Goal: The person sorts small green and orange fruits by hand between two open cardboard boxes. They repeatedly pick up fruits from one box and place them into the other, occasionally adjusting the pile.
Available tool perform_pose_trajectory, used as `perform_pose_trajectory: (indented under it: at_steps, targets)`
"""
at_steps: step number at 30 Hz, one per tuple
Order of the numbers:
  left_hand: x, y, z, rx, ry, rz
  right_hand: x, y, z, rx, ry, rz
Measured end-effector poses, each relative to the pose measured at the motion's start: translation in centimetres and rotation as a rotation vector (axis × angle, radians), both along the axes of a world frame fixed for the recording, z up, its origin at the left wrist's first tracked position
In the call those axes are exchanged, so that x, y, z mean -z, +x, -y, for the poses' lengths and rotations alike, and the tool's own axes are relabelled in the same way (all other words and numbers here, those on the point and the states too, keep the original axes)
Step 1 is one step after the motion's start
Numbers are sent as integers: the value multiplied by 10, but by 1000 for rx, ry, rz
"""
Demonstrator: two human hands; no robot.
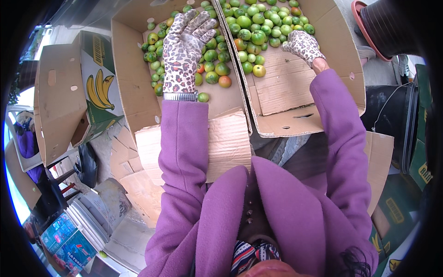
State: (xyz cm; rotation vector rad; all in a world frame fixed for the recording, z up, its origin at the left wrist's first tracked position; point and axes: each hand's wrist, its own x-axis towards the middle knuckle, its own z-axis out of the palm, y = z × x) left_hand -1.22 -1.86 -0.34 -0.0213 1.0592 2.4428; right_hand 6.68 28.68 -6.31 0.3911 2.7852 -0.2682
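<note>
My left hand (185, 48), in a leopard-print glove, is over the left cardboard box (133, 79) with its palm turned up and bare. Its fingers are spread among green and reddening tomatoes (211, 77). Inside the right cardboard box (341, 38), my right hand (304, 47) wears a matching glove. Its back faces me, and its fingers curl beside a heap of mostly green tomatoes (258, 37). Whatever might be under those fingers is hidden. A loose corrugated cardboard piece (230, 142) lies across the near end of the left box, under my forearm.
A banana carton (100, 86) stands at the left, beside a white chair (24, 152). Lower left are a grey bucket (110, 204) and stacked lids (84, 221). A dark container (391, 114) and more green cartons (391, 207) line the right. A brown pot (387, 31) sits upper right.
</note>
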Motion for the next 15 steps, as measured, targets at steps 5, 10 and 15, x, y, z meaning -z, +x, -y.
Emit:
perform_pose_trajectory:
  at_steps: [5,10,15]
  targets:
    - [1,10,-17,240,-330,-432,-65,4,54,-221,-227,-731]
    - [-17,36,-32,229,-569,-675,-73,19,104,-453,-255,-908]
    - [-11,22,-23,132,-346,-316,-58,9,89,-241,-350,-821]
